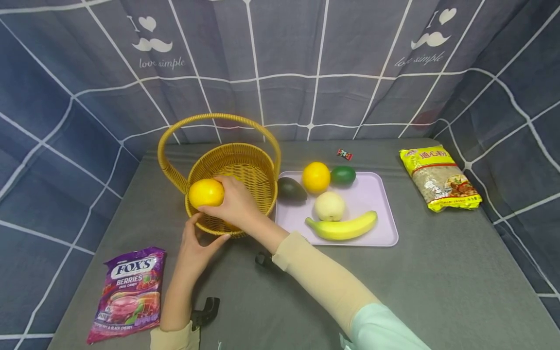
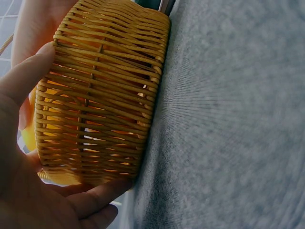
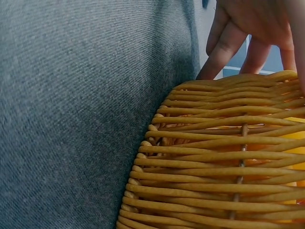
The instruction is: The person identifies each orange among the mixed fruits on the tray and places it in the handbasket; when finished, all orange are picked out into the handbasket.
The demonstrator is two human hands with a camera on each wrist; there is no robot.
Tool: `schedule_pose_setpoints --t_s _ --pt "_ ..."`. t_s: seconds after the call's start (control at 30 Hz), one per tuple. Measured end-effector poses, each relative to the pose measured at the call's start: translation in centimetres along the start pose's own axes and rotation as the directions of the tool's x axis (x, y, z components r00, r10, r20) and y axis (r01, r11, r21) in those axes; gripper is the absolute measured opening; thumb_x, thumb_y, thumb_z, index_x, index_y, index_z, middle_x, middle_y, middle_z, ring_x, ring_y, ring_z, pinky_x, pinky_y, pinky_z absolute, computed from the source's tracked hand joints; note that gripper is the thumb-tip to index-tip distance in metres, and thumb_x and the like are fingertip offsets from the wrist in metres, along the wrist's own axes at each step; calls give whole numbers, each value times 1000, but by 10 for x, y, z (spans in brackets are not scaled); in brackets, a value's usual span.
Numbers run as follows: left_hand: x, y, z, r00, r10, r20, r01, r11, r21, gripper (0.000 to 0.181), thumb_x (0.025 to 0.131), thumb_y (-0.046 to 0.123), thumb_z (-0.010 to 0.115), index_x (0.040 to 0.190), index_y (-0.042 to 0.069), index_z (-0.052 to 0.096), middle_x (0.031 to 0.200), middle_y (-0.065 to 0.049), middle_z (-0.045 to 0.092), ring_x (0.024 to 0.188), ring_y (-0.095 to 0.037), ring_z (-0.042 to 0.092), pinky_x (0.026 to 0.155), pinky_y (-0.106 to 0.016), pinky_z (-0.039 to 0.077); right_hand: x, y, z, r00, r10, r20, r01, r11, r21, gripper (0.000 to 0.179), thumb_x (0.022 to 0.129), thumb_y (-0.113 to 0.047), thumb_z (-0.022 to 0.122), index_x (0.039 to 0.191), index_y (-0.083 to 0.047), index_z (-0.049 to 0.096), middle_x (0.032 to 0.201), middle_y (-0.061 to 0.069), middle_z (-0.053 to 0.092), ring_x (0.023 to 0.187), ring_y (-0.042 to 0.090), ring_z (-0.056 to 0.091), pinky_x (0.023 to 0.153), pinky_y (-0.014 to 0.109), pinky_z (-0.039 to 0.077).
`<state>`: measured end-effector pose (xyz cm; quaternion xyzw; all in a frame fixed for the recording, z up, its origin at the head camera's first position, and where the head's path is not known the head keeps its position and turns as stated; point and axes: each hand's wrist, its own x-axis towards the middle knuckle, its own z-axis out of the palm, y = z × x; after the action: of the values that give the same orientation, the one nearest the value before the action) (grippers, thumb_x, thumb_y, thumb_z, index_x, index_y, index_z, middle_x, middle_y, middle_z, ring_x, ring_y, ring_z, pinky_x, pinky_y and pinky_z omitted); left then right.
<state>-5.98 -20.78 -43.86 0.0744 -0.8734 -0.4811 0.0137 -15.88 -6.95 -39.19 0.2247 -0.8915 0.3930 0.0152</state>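
Note:
In the head view a yellow wicker basket (image 1: 262, 184) with a tall arched handle stands left of centre. My right hand (image 1: 236, 201) reaches over its near rim and holds a glossy orange (image 1: 206, 193) at the basket's left inner side. Thumb and fingers of my left hand (image 1: 195, 248) spread around the front left of the basket, gripping it. In the left wrist view, the thumb of that hand lies at the rim and the other fingers along the basket's woven side (image 2: 100, 105). Orange colour shows through the weave there; the basket's contents are partly hidden by my right hand.
Right of the basket, a lilac tray (image 1: 385, 228) bears an avocado (image 1: 290, 190), another orange (image 1: 316, 178), a green fruit (image 1: 343, 176), a pale round fruit (image 1: 330, 206) and a banana (image 1: 343, 227). A candy bag (image 1: 131, 294), pasta bag (image 1: 442, 177) and small wrapped sweet (image 1: 344, 154) lie around.

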Motion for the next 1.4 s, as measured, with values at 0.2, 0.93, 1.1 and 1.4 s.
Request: schedule_pose_setpoints --t_s 0.2,0.93,1.1,1.4 --pt "-1 -1 0 1000 -4 8 4 1000 3 94 81 44 76 149 12 20 148 -23 24 130 -42 35 105 -57 33 -1 0 0 1000 -4 -4 4 1000 -16 80 75 -56 75 137 -12 48 131 2 54 116 18 51 91 32 48" --pt "1 -1 -1 1000 -14 -4 14 1000 14 96 80 45 77 150 13 20 152 -23 20 134 -45 30 108 -57 28 -10 8 -24 994 19 -103 -13 998 57 78 76 -51 77 138 -14 48 136 1 52 125 19 48 99 35 44" --pt "2 0 -1 1000 -30 -1 30 999 23 97 79 48 77 151 15 19 152 -22 20 134 -45 31 108 -57 28 -20 13 -40 989 39 -140 -19 990 142 80 75 -49 79 139 -15 47 136 3 51 113 21 56 89 33 51" --pt "1 -1 -1 1000 -20 -8 20 999 34 96 79 47 77 150 15 21 152 -22 22 132 -44 34 108 -58 28 -40 25 -66 979 22 -201 18 981 193 76 76 -43 80 139 -14 47 134 4 50 111 26 56 88 37 52"
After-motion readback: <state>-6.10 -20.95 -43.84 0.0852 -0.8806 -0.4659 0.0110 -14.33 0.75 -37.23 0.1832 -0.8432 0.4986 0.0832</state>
